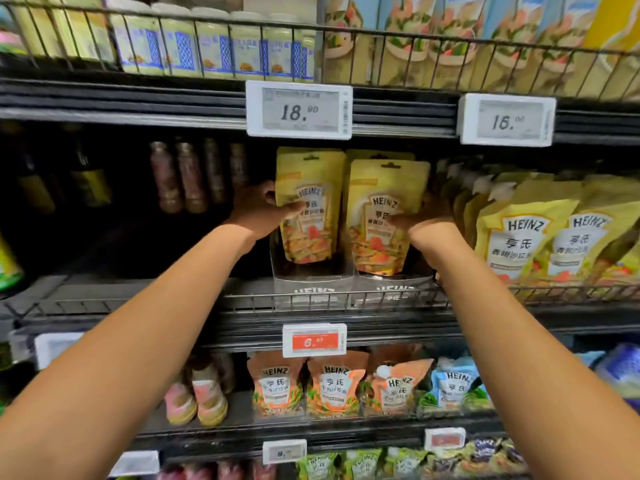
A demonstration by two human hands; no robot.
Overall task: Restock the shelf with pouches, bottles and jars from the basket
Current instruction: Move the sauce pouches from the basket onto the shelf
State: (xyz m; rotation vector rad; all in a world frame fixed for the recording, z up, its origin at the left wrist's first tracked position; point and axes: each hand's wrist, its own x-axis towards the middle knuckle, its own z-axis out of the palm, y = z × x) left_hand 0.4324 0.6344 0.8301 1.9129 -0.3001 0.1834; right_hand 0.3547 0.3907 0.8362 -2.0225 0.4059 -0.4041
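Observation:
Two yellow Heinz pouches stand upright side by side on the middle shelf (242, 299). My left hand (263, 211) grips the left pouch (311, 188) by its left edge, thumb across the front. My right hand (427, 223) grips the right pouch (384, 202) by its right edge, thumb on the front. Both pouches sit in clear plastic display holders (311, 282) behind the wire rail. Another pouch top shows behind the right one. The basket is out of view.
Larger yellow Heinz spouted pouches (526, 237) crowd the shelf to the right. Dark bottles (187, 178) stand at the left rear, with a dark gap in front of them. Price tags (299, 110) hang above. Orange and blue pouches (332, 386) fill the lower shelf.

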